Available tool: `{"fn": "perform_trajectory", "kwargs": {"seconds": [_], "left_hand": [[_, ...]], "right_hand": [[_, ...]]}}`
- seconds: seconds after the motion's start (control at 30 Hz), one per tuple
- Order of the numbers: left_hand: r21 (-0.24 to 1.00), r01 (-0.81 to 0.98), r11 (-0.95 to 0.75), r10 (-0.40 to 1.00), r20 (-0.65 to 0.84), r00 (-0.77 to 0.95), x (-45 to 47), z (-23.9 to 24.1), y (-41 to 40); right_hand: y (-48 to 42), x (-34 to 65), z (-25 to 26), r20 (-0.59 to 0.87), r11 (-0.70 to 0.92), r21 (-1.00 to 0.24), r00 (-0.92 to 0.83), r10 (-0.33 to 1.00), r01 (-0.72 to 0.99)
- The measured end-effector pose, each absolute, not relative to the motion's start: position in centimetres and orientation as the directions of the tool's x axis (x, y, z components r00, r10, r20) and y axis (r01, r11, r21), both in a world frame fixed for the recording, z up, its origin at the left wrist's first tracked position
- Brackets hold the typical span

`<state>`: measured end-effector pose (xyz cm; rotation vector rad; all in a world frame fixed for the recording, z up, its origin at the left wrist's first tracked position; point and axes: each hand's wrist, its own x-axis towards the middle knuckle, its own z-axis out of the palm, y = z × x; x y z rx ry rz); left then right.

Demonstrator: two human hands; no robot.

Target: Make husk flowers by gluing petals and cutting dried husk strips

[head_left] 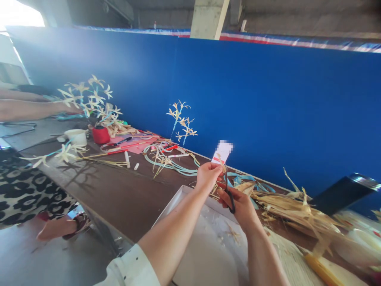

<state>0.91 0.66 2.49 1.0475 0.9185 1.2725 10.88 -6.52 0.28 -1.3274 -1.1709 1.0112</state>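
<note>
My right hand (238,202) grips black-handled scissors (231,199), blades pointing up and away. Close beside it, my left hand (209,174) pinches a small pale strip of dried husk (220,158) near the blades. Whether the blades touch the strip is too small to tell. Behind the fingertips stands a white and red card (222,151), partly blurred. Beneath both forearms is a shallow white box (175,200) with small pale scraps in it. Dried husks (285,206) lie heaped to the right of my right hand.
A blue partition (282,111) runs behind the table (131,198). Pale blue tubing (151,161), husk flowers (181,123), a red pot (101,135) and a white cup (77,137) lie leftward. Another person's arm (32,109) reaches in at far left. A dark panel (345,194) leans at right.
</note>
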Motion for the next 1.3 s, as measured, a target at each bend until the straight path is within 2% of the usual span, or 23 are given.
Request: {"fn": "perform_trajectory", "kwargs": {"seconds": [0.27,0.6,1.3], "left_hand": [[0.962,-0.274,0.008,0.993,0.024,0.115,0.9,2.5,0.7],[0.949,-0.314,-0.013,0.993,0.050,0.109,1.1,2.0,0.9],[0.954,-0.299,-0.011,0.989,0.055,0.139,0.8,2.2,1.3]], "right_hand": [[-6.4,11.3,0.0,0.032,0.013,-0.994,0.170,0.985,0.111],[-6.2,11.8,-0.4,0.101,0.076,-0.976,0.116,0.988,0.204],[-6.5,12.2,0.0,0.080,0.050,-0.957,0.096,0.992,0.286]]}}
